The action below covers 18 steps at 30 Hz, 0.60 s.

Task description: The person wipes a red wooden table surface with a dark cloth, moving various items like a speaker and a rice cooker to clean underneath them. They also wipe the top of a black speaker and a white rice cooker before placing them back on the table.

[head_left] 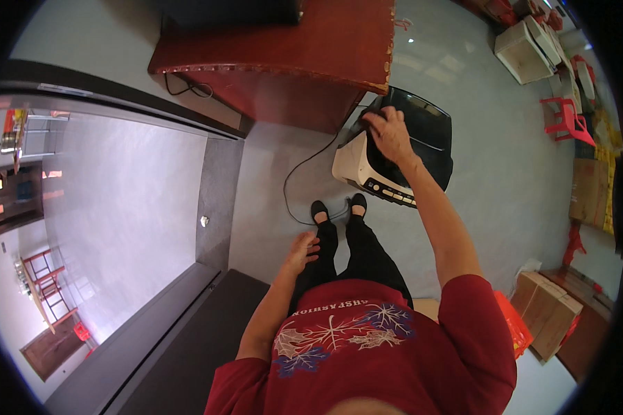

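A washing machine with a pale body, a dark glossy lid and a row of front buttons stands on the floor ahead of me. My right hand reaches over its top near the back left corner. The fingers curl down around something dark there; what it is does not show clearly. Low in front of my left thigh hangs my left hand, fingers loosely apart, holding nothing. A black cord loops over the floor left of the machine, toward my feet.
A red-brown wooden table stands just beyond the machine's back left side. To the left is a wide doorway with a dark frame. Along the right wall are a pink plastic stool, a white box and cardboard boxes.
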Available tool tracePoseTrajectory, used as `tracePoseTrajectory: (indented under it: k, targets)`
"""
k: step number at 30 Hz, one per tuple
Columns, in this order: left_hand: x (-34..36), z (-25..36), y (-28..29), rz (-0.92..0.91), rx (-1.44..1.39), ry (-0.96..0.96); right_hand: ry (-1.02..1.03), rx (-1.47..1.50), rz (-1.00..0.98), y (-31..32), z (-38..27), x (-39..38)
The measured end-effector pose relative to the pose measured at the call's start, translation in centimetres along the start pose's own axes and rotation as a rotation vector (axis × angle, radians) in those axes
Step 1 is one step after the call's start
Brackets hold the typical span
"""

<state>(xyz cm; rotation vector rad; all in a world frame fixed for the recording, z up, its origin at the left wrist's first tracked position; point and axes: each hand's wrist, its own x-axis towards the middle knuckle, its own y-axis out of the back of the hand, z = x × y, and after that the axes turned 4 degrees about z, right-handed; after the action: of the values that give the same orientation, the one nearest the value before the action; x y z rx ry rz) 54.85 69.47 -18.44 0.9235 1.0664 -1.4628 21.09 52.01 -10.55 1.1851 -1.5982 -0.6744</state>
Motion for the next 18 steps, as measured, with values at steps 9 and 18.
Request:
tracePoseTrajectory:
  k: [9, 18]
  targets:
    - [1.3, 0.2, 3.7, 0.1, -0.134, -0.064, 0.304, 0.068, -0.271, 3.7, -6.5, -6.0]
    - [2.1, -1.5, 3.5, 0.137, -0.177, -0.113, -0.08, 0.01, -0.219, 7.8, 3.0, -8.7]
